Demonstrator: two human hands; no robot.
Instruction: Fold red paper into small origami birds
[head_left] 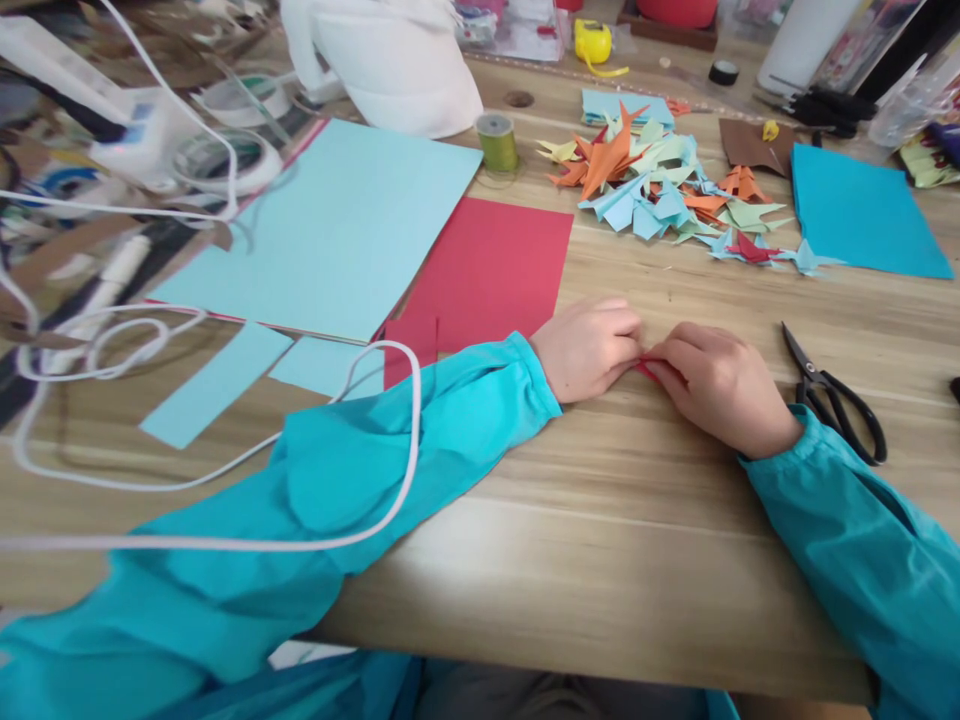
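Note:
My left hand point(589, 347) and my right hand point(716, 385) meet on the wooden table point(615, 560), both closed on a small piece of red paper point(649, 368) pressed flat between the fingertips. Most of that paper is hidden under the fingers. Both arms wear turquoise sleeves. A large red paper sheet point(487, 275) lies just behind my left hand. Black scissors point(836, 395) rest on the table right of my right hand.
A pile of folded paper shapes point(660, 190) in orange, blue and green lies at the back. A light blue sheet point(337, 225), blue strips point(214, 385), a teal sheet point(862, 210), a green thread spool point(497, 142), tape rolls and a white cable point(225, 470) fill the left.

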